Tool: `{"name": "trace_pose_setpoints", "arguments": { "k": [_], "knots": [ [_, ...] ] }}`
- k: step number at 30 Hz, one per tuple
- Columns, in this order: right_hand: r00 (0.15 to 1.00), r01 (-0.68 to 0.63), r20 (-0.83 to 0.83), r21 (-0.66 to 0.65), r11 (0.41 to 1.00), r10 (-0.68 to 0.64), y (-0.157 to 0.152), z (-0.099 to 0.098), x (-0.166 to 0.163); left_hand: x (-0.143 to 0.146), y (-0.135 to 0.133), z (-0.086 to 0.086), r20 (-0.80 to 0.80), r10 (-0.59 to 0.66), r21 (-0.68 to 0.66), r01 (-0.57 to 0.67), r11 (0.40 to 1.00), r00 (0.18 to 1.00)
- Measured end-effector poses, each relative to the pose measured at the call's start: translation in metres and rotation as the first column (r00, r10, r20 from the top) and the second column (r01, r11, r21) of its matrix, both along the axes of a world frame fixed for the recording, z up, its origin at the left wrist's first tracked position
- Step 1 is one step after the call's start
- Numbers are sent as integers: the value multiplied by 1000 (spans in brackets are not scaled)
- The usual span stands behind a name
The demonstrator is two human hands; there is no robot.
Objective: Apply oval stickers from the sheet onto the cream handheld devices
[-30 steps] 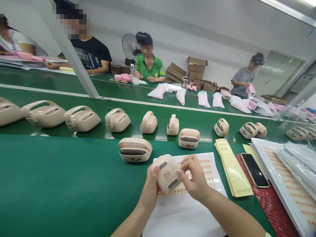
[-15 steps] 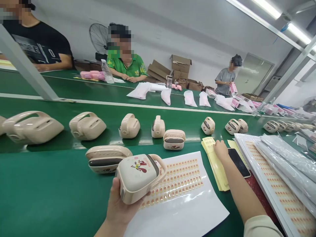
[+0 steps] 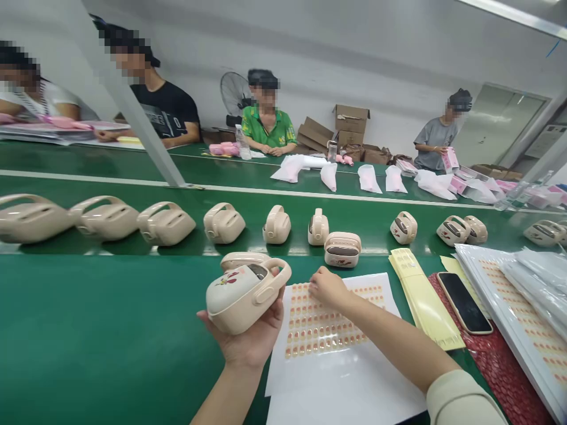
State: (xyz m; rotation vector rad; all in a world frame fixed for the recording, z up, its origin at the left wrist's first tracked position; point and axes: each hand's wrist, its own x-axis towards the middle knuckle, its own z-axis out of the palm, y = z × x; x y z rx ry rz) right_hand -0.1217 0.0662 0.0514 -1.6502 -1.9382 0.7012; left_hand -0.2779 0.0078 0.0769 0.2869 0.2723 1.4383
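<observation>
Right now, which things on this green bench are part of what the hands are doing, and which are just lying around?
In use: left hand; beige plastic handled case; right hand; white sheet of small orange stickers.

Lying about: black phone; yellow paper strips; row of beige cases.

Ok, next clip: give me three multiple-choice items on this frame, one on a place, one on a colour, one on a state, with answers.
1. Where is the right hand?
A. on the sticker sheet
B. on the phone
C. on a cardboard box

2. What colour is the belt?
A. grey
B. green
C. blue

3. How is the beige case in the left hand held?
A. lying flat on the belt
B. lifted clear of the belt, resting in the palm
C. hanging from one finger by its handle

Answers:
1 A, fingertips rest on the rows of stickers.
2 B, the surface is green throughout.
3 B, the palm cups it from below, above the belt.
</observation>
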Motion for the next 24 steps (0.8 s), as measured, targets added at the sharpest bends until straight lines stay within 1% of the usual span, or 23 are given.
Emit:
{"name": "trace_pose_setpoints", "arguments": {
  "k": [3, 5, 6, 7, 8, 10, 11, 12, 13, 15, 19, 24],
  "knots": [
    [994, 51, -93, 26, 998, -49, 0, -2, 2, 2, 1, -5, 55, -27, 22, 26, 999, 998],
    [984, 93, -159, 49, 995, -84, -6, 6, 4, 5, 0, -7, 82, -41, 22, 39, 999, 996],
    [967, 115, -236, 59, 992, -98, -11, 12, 3, 6, 0, -8, 88, -43, 23, 41, 999, 995],
    [931, 133, -350, 65, 989, -102, -16, 18, 2, 7, 0, -9, 94, -48, 25, 46, 999, 994],
    [869, 143, -485, 68, 987, -92, -22, 25, -1, 9, -1, -10, 98, -56, 30, 53, 998, 994],
    [680, 136, -732, 65, 989, -46, -35, 38, -10, 11, -1, -11, 114, -68, 49, 63, 997, 991],
    [592, 124, -806, 59, 991, -26, -40, 43, -16, 12, -1, -12, 125, -72, 55, 66, 996, 990],
    [542, 114, -840, 52, 992, -18, -45, 46, -22, 13, -2, -13, 137, -72, 55, 65, 996, 988],
    [520, 114, -854, 43, 993, -23, -48, 48, -27, 14, -2, -14, 151, -67, 51, 59, 997, 986],
    [525, 147, -850, 32, 989, -50, -51, 48, -37, 14, -3, -16, 174, -57, 33, 52, 998, 983],
    [574, 226, -815, 67, 972, -77, -52, 45, -45, 15, -4, -18, 191, -73, 17, 71, 997, 979],
    [599, 239, -797, 83, 968, -79, -53, 44, -46, 17, -5, -18, 221, -61, -8, 65, 998, 973]
  ]
}}
